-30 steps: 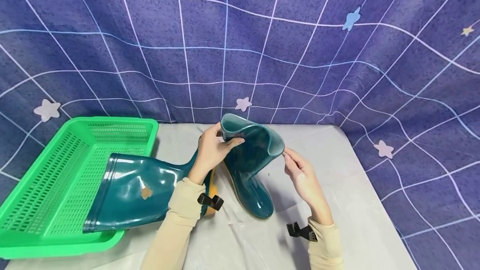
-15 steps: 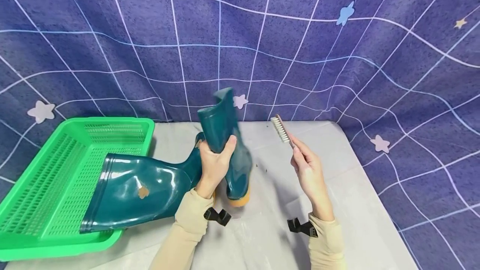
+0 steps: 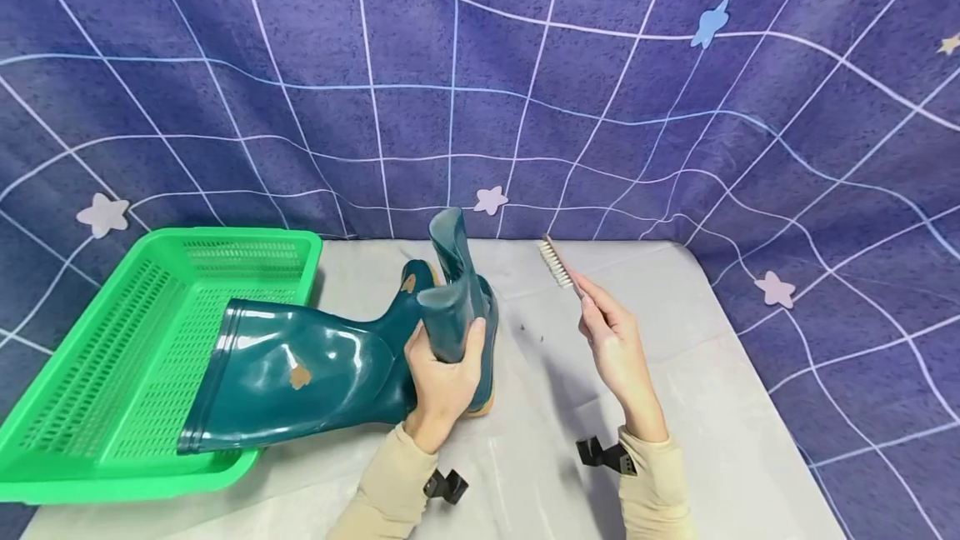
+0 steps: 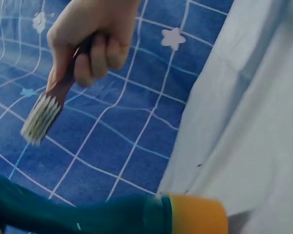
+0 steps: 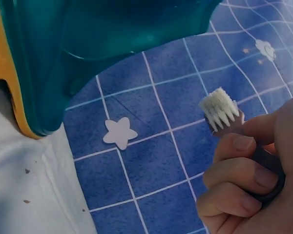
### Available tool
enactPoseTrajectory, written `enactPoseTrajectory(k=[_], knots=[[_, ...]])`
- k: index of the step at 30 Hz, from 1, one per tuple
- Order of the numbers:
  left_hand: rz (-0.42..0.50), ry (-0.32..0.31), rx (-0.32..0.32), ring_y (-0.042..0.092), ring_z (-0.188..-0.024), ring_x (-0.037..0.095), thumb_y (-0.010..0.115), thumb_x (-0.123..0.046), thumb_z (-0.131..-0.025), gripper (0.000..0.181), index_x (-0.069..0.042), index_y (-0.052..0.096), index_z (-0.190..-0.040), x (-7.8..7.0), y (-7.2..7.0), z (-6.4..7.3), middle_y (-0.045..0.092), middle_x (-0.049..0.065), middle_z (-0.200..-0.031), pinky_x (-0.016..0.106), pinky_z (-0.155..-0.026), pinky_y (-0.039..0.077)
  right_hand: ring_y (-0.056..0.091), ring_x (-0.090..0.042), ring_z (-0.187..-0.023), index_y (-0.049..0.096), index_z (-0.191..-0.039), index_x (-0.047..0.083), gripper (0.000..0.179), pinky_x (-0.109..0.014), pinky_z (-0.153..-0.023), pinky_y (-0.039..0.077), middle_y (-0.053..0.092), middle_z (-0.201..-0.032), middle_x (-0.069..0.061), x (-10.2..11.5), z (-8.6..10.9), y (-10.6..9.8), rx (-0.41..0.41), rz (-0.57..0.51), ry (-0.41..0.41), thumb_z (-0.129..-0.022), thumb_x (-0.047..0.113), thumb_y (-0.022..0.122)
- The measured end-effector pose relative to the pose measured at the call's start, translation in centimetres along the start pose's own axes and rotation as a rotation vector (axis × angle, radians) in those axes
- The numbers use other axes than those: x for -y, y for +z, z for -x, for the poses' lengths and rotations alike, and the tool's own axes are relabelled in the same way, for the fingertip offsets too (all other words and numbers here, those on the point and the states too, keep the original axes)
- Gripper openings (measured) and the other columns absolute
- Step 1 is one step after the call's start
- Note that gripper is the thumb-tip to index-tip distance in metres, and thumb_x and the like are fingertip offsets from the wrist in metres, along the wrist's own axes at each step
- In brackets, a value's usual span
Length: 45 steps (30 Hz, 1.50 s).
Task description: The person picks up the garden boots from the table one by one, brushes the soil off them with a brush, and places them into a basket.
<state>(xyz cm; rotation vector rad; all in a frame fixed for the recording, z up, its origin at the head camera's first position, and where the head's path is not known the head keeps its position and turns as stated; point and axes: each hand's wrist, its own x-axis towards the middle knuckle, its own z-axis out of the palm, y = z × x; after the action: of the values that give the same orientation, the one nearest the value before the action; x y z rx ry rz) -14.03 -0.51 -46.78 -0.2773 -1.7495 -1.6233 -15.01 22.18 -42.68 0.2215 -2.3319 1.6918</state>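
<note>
My left hand (image 3: 444, 382) grips the shaft of a teal rubber boot (image 3: 447, 323) from the near side, thumb on the right. The boot stands on the white-covered table, its bent top opening upward; an orange sole and heel (image 4: 198, 214) show in the left wrist view. To the right, my right hand (image 3: 615, 348) holds a scrub brush (image 3: 556, 263) by its dark handle, white bristles facing left, apart from the boot. In the right wrist view the fingers curl round the brush handle (image 5: 271, 180). A second teal boot (image 3: 315, 373) with brown dirt patches lies on its side.
A green plastic basket (image 3: 288, 246) stands at the left, with the second boot's shaft resting over its rim. Small dirt specks (image 3: 522, 327) lie on the white table cover (image 3: 600, 273). A blue gridded curtain (image 3: 480, 65) hangs behind the table.
My left hand has shifted from the boot's rim down to its shaft and turned the boot, so its toe no longer points toward me. The brush in my right hand has come into sight.
</note>
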Motion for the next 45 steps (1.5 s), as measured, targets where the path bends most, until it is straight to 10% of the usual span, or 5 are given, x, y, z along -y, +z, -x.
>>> enactPoseTrajectory(k=[10,17,29,36,45], knots=[[-0.086,-0.154,-0.017,0.076,-0.101,0.022,0.082,-0.007,-0.091,0.023,0.001,0.073,-0.111,-0.7,-1.8,2.3,0.080,0.012,-0.106,0.022,-0.094,0.056,0.043,-0.006,-0.060,0.063,-0.151,0.020,0.039,-0.028,-0.064,0.043,0.047,-0.070,0.006,-2.2,2.4,0.8,0.183,0.292,0.021,-0.114,0.023,0.049],[-0.316,-0.057,-0.043,0.079,-0.082,0.026,0.080,-0.014,-0.093,0.009,-0.005,0.078,-0.090,-1.3,-2.3,2.8,0.082,0.008,-0.085,0.042,-0.071,0.061,0.043,-0.005,-0.060,0.064,-0.149,0.018,0.037,-0.027,-0.062,0.043,0.045,-0.069,0.006,-5.7,5.4,1.0,0.187,0.170,0.068,-0.114,0.020,0.049],[-0.140,-0.096,-0.216,0.064,-0.075,-0.002,0.075,0.002,-0.095,0.011,0.002,0.074,-0.084,-1.2,-2.2,1.5,0.071,0.014,-0.071,0.013,-0.077,0.053,0.039,-0.004,-0.056,0.061,-0.150,0.009,0.039,-0.026,-0.053,0.041,0.045,-0.066,0.003,-8.0,7.8,1.0,0.187,0.099,0.206,-0.115,0.017,0.047],[-0.064,-0.120,-0.244,0.071,-0.097,0.000,0.075,0.006,-0.094,0.012,0.011,0.072,-0.104,-2.1,-2.8,0.8,0.077,0.022,-0.094,0.016,-0.090,0.055,0.041,-0.006,-0.057,0.061,-0.150,0.007,0.039,-0.026,-0.055,0.042,0.049,-0.070,-0.002,-8.3,7.9,1.1,0.197,0.064,0.256,-0.114,0.016,0.047],[-0.006,-0.038,-0.269,0.071,-0.105,0.001,0.072,0.013,-0.091,0.021,0.014,0.068,-0.112,-3.8,-3.7,-0.1,0.075,-0.015,-0.109,0.019,-0.097,0.055,0.036,-0.005,-0.053,0.059,-0.151,0.005,0.040,-0.024,-0.048,0.037,0.048,-0.071,-0.004,-8.6,7.8,1.1,0.243,-0.014,0.303,-0.114,0.015,0.046]])
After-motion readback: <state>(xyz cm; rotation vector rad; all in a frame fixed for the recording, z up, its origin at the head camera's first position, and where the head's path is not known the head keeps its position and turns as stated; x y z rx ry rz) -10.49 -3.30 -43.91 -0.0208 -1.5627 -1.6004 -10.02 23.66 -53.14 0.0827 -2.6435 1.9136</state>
